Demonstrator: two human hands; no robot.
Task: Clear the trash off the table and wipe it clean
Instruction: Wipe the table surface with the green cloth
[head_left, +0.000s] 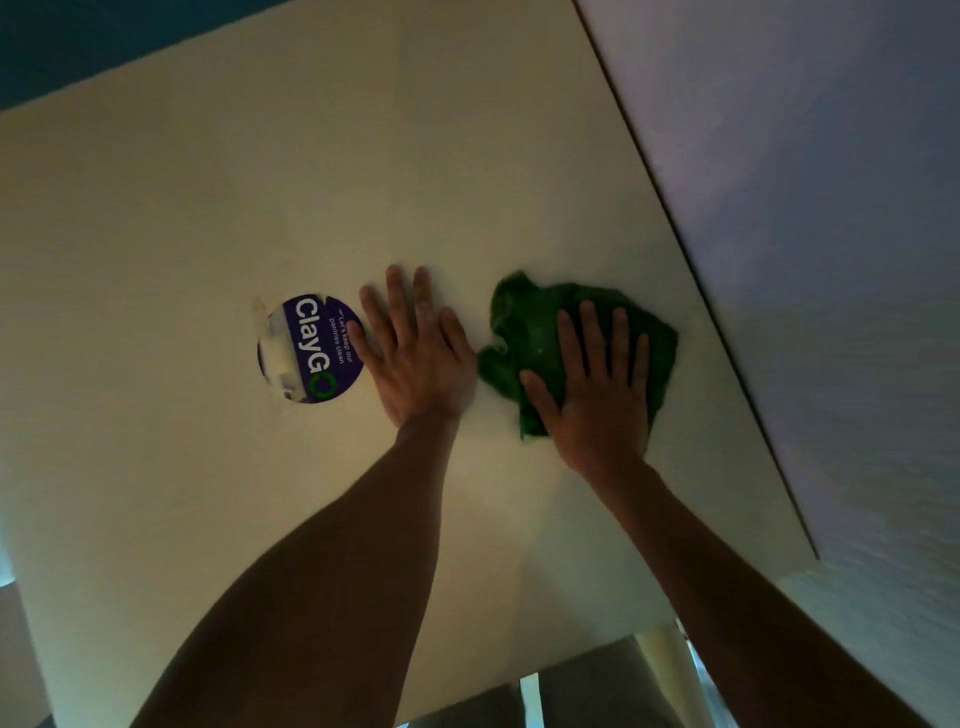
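A crumpled green cloth lies on the pale table top, near the table's right edge. My right hand presses flat on the cloth with fingers spread. Just left of it, my left hand rests flat on the bare table, fingers apart, holding nothing. Its little finger touches a round purple "ClayGo" sticker that is partly torn on its left side.
A white wall runs along the table's right edge. A table leg and grey floor show below the near edge. A dark strip lies beyond the far left corner.
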